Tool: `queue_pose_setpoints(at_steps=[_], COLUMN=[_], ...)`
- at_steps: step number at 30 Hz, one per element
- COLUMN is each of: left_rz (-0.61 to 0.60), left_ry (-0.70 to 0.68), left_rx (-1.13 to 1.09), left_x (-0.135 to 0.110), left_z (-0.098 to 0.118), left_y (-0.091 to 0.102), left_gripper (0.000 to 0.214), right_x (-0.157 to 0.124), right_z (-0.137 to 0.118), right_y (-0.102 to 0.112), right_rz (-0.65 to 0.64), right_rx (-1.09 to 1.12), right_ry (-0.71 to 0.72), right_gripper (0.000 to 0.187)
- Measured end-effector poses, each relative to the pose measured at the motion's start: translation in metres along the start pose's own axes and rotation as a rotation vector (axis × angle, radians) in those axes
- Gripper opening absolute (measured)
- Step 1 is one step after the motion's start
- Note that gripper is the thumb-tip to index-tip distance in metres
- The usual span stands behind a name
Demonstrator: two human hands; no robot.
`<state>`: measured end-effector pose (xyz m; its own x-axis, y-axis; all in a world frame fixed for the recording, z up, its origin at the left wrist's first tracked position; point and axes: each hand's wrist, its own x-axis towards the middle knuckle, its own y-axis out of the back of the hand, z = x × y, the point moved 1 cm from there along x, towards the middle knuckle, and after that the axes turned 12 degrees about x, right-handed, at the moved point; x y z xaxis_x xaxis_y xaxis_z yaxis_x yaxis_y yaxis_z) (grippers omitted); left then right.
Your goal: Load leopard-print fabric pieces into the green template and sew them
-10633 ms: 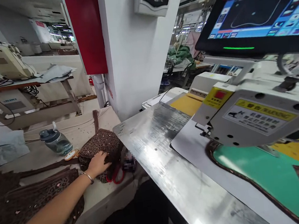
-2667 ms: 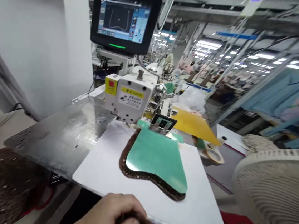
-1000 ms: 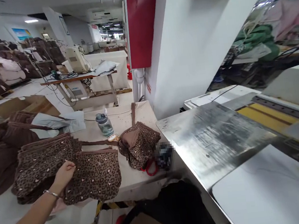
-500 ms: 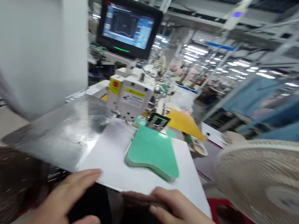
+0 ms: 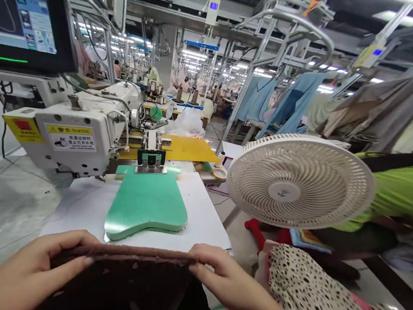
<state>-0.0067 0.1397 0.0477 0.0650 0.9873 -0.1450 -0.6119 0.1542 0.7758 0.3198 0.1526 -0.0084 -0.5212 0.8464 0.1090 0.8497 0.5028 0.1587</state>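
Note:
A piece of dark brown fabric [image 5: 139, 253] is stretched by its upper edge between my two hands, just in front of the sewing machine's bed. My left hand [image 5: 50, 262] pinches the edge at the left, thumb on the near side. At the right end, my right hand [image 5: 220, 273] grips the same edge between thumb and fingers. Beyond the fabric lies a green template [image 5: 146, 201] with a curved front edge, on a white sheet [image 5: 204, 220]. A metal clamp [image 5: 151, 164] sits at the template's back end. The fabric's lower part hangs in shadow.
The white sewing machine head [image 5: 77, 132] with a warning label stands at the left, under a monitor [image 5: 7, 38]. A round fan [image 5: 285, 191] is close on the right. Spotted fabric [image 5: 306, 283] lies below it, and a person in a green shirt [image 5: 408, 191] is beyond.
My left hand was open and apart; now it has hold of the fabric's edge. The fabric is pulled straight between both hands. The view has swung to the right.

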Motion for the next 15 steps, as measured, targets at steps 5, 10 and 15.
queue_pose_setpoints(at_steps=[5, 10, 15], left_rz=[-0.022, 0.000, 0.054], left_ry=[0.046, -0.007, -0.009], left_rx=[-0.117, -0.019, 0.054], left_x=[-0.001, 0.004, 0.012], left_z=[-0.005, -0.025, -0.043], left_y=[-0.003, -0.005, -0.026], left_gripper=[0.039, 0.036, 0.034], right_x=[0.007, 0.018, 0.020], right_z=[0.004, 0.021, 0.050], right_y=[-0.003, -0.010, -0.016], right_rz=[0.137, 0.211, 0.298], right_rx=[0.394, 0.380, -0.009], right_ry=[-0.018, 0.011, 0.047], right_gripper=[0.027, 0.033, 0.023])
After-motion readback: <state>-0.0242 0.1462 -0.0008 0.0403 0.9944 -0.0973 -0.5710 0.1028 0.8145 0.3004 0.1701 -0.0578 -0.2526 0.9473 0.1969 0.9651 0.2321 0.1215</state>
